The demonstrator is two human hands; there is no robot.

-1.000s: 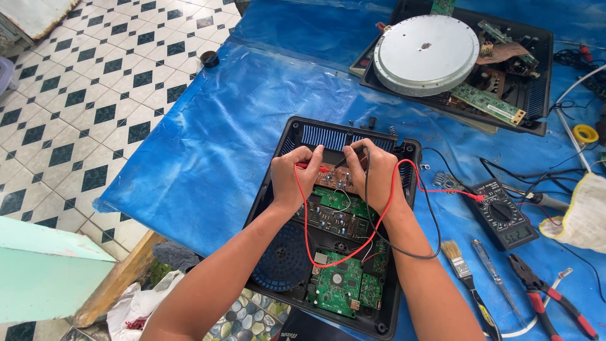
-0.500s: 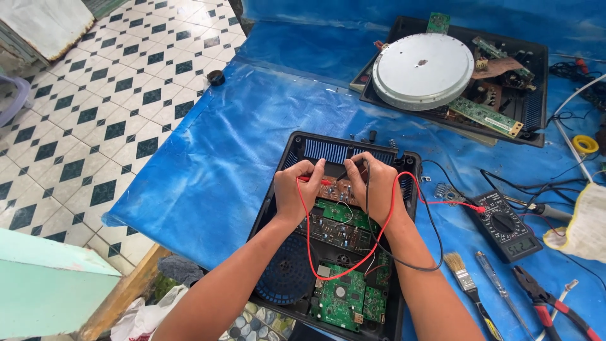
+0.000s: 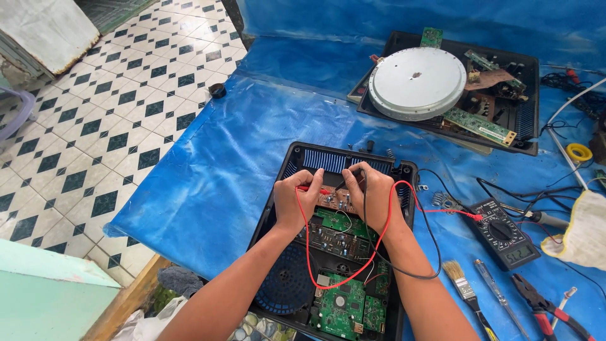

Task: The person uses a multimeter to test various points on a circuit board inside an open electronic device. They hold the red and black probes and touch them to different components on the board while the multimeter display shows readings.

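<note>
Both hands (image 3: 334, 199) slid forward, probe tips hidden on board (image 3: 336, 199).

One screen only: small grey rectangular LCD (image 3: 519, 254) w/ dark digits, at bottom end of black handheld multimeter (image 3: 503, 232), lower right of frame, lying on the blue tarp (image 3: 208, 170). No pkgs, labels or signs visible.

Informal electronics repair spot on a home floor. Blue tarp (image 3: 208, 183) spread over black-and-white floor tiles (image 3: 95, 139). Two opened cooktop casings (image 3: 303, 158) with exposed circuit boards (image 3: 341, 306); multimeter (image 3: 505, 233), pliers (image 3: 543, 306), screwdriver (image 3: 499, 297), brush (image 3: 464, 290) alongside.
</note>
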